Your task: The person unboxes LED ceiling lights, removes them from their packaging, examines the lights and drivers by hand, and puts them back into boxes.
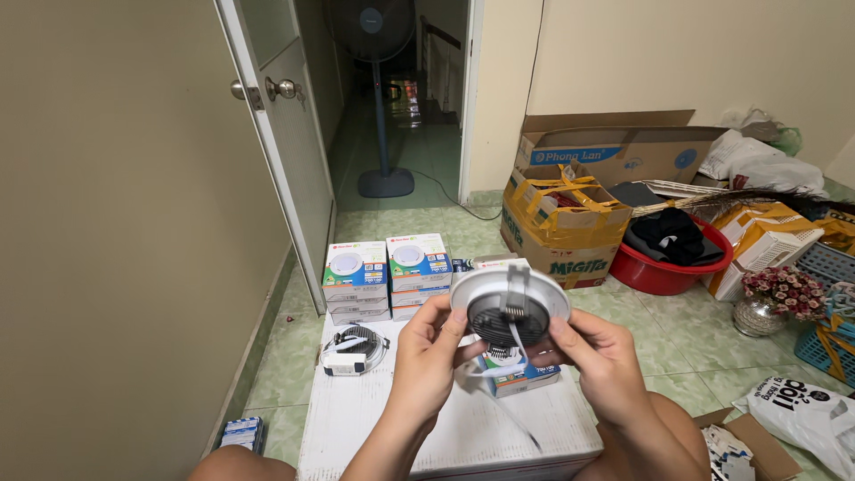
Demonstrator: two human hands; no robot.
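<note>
While both hands meet at the frame's centre, the parts read as follows.

Held object: round recessed light fitting, white rim, dark ribbed back turned toward the camera, metal spring clip standing up at its 12 o'clock.
Left hand: at the fitting's 8 o'clock; fingers curled, pinching the rim's edge.
Right hand: at the fitting's 4 o'clock; fingers closed on the rim, so both hands grip it about equally.
Axis: the disc faces the wearer; its white lead hangs toward 6 o'clock between the palms.
Support: white low table beneath the hands.
On the table: second fitting with driver at the left hand's 9 o'clock, apart from it; small product box just below the held fitting.
Stacked boxes: at 11 o'clock, closed, contents unseen.
Red basin: at 2 o'clock, holding dark cloth.
Taped carton: at 1 o'clock, flaps open, contents unclear.
Flower vase: at 3 o'clock.
Pedestal fan: at 12 o'clock, beyond the doorway.
</note>
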